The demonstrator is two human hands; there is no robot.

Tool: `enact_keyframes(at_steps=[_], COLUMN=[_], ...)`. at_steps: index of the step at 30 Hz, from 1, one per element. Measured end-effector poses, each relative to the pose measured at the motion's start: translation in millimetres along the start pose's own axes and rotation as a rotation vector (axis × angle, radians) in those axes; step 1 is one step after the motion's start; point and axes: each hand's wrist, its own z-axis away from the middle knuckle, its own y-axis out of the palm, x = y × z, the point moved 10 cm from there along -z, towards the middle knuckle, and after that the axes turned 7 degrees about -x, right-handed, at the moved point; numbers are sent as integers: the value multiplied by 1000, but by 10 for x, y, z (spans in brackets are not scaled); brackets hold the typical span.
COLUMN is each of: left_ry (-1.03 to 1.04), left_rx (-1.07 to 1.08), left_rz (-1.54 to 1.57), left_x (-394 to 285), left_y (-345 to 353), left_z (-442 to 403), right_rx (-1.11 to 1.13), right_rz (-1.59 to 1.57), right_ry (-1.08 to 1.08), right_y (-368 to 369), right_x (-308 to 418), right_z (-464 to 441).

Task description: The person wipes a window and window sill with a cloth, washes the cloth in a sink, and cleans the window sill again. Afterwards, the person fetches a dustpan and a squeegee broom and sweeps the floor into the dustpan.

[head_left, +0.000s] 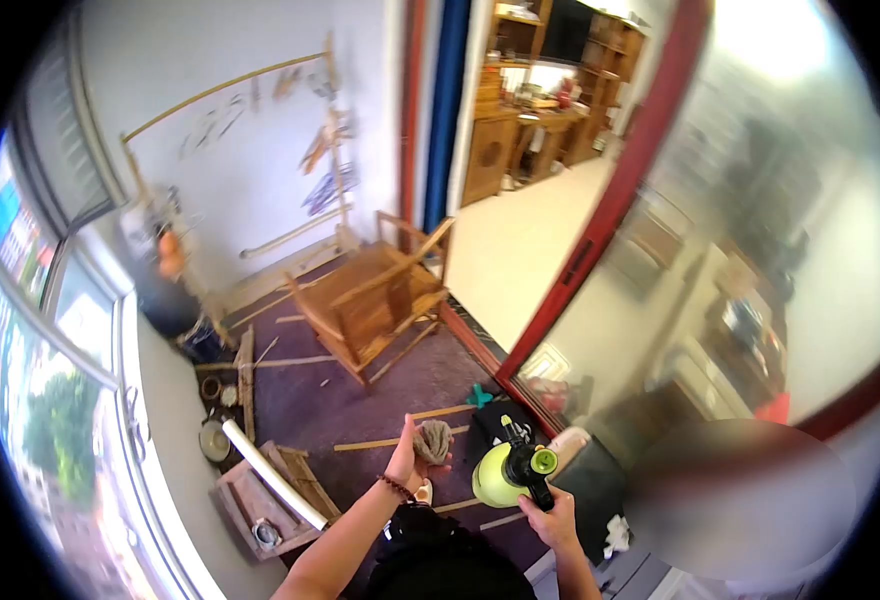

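Note:
My left hand (406, 458), with a beaded bracelet at the wrist, holds a crumpled grey-brown cloth (433, 441) in front of my body. To its right, my right hand (552, 515) is closed round the black handle of a yellow-green spray bottle (496, 475). The bottle is tilted, with its black nozzle head toward the upper right. The cloth and the bottle are apart.
A wooden chair (360, 300) stands ahead on the purple floor (295, 395). At the left are windows (60, 400), a wooden box (250, 510) and a white tube (272, 475). A red-framed glass door (600, 230) is at the right.

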Motion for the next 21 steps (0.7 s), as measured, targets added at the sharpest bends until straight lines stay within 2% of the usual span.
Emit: enact_keyframes(at_steps=[4,5,9,13,14,15,17,21], left_ry=[116,148,279,415,461,515,597,678], left_rx=[-161,-203,-265,-470,-493,-512,-585,-689], left_rz=[64,97,183,311,349,385,467,578], left_x=[-751,-871,-1202,-1298,-1281,-1258,-1230,-1142], left_y=[-367,-537,-952,-1404,-1486,-1538,-1595,-1609], left_z=[-62,-49,80,486,577,641,877,1149], right_rx=[155,207,406,645,694,742,897,1051], right_rz=[173,81,112,47,101,149,281,229], right_ry=[-85,-117,-66,-143,-226,-320,-324,-433], right_y=[689,911,1456,2114,2256,2384,2627,3008], right_x=[284,413,466,631,672,731,985,1472], right_z=[-662,-780,-1261,-1511,-1572,-1634,-1572,-1473])
